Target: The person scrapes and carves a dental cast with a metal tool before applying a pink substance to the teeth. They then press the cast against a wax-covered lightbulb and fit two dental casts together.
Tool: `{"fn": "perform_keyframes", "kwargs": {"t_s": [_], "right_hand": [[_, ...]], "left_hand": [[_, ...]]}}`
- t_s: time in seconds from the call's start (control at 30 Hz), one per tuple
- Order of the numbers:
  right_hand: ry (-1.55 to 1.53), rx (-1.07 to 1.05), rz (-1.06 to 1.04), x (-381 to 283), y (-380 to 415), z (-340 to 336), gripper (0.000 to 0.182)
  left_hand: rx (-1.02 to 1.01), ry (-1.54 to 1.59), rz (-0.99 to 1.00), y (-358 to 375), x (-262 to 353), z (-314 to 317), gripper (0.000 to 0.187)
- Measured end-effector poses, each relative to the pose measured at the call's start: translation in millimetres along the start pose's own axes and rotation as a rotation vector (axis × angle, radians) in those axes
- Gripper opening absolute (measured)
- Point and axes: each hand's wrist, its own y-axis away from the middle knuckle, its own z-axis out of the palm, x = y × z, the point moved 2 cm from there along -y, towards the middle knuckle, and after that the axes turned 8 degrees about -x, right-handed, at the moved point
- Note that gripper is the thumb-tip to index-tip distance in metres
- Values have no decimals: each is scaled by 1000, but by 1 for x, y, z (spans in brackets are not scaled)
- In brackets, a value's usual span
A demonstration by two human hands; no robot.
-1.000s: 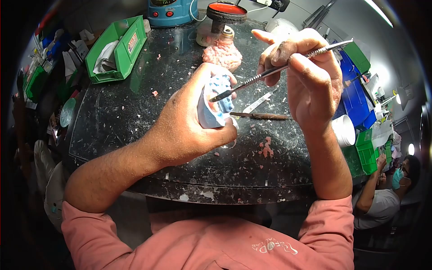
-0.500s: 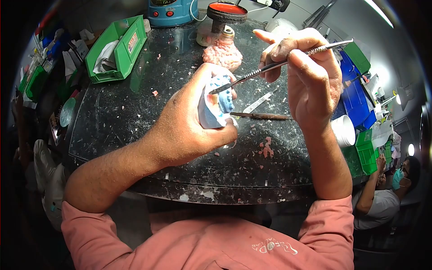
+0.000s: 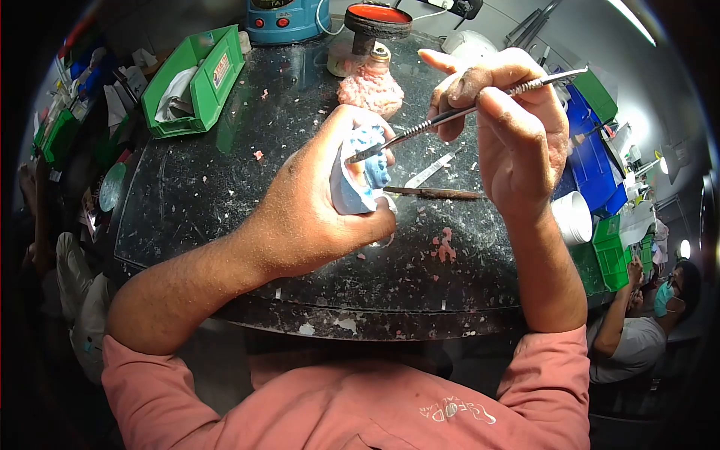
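Note:
My left hand is wrapped around a blue dental model, its tooth side turned toward the right. A pinkish-yellow patch shows on the model's inner face. In my right hand is a slim metal wax carver with ribbed grips, pinched between thumb and fingers. Its flat lower tip rests on or just over the model's inner face; contact is hard to tell. The hooked other end points up to the right. Beneath, on the black table, lie a knife with a dark handle and a pale metal blade.
Behind the model stands a burner-like stand with a red-filled dish, pink lumpy material around its base. A green bin sits at the back left, a blue machine beyond. A white cup is right. A masked person sits far right.
The carver's tip has shifted slightly down and left on the model, and my right hand has tilted a little with it. My left hand and the model stay almost still.

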Motion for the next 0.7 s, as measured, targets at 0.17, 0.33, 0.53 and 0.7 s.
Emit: {"fn": "perform_keyframes", "kwargs": {"t_s": [0.17,0.33,0.53,0.7], "right_hand": [[-90,20,-27,2,1,-4,17],[59,31,27,-4,-1,-1,21],[72,30,6,-5,-1,-2,21],[65,37,15,-5,-1,-4,22]], "left_hand": [[0,3,26,0,-2,1,62],[-1,2,17,0,-2,0,61],[-3,-28,20,-1,-2,0,61],[0,-19,8,0,0,0,61]]}}
